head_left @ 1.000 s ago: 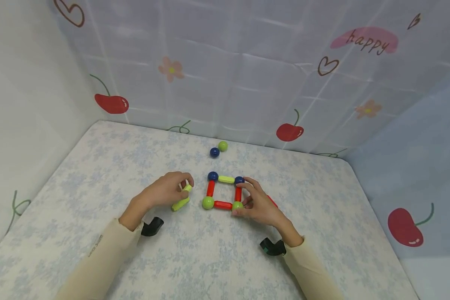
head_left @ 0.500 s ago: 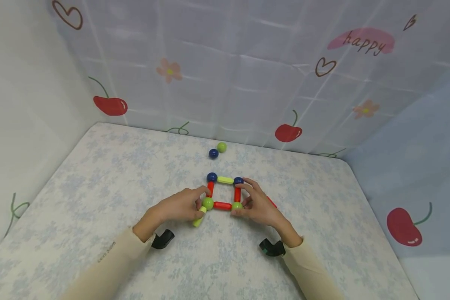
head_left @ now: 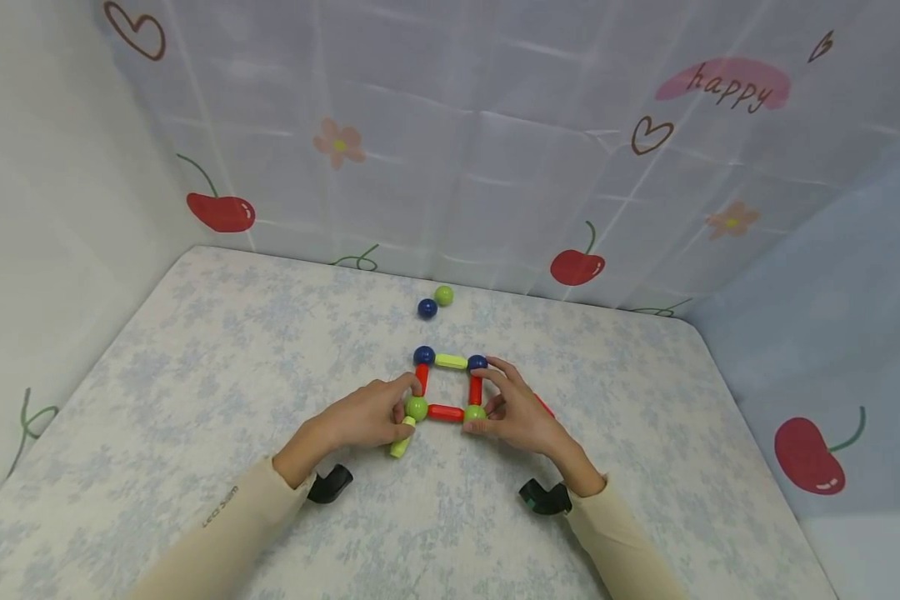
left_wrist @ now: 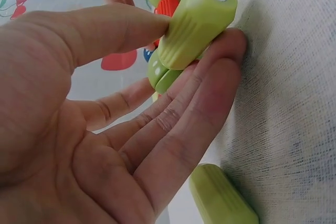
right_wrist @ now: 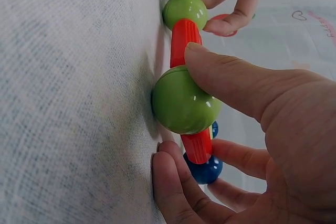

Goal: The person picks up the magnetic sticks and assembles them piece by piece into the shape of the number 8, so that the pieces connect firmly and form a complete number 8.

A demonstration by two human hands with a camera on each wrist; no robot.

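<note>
A square of magnetic rods and balls lies on the table, with three red rods (head_left: 446, 412), one yellow-green rod (head_left: 451, 361), blue balls (head_left: 423, 356) at the far corners and green balls (head_left: 475, 413) at the near ones. My left hand (head_left: 367, 412) pinches another yellow-green rod (left_wrist: 197, 24) between thumb and fingers, its inner end right at the near-left green ball (head_left: 417, 407). My right hand (head_left: 521, 412) grips the square's right side, thumb on the near-right green ball (right_wrist: 186, 99), fingers reaching to the far-right blue ball (right_wrist: 203, 169).
A loose yellow-green rod (left_wrist: 223, 198) lies under my left hand. One red rod (head_left: 544, 404) shows partly behind my right hand. Beyond the square sit a loose blue ball (head_left: 427, 308) and green ball (head_left: 444, 296). A printed curtain (head_left: 457, 167) stands behind the table.
My left hand has moved right with its rod, from beside the square to the near-left green ball. The right hand stays in place on the square.
</note>
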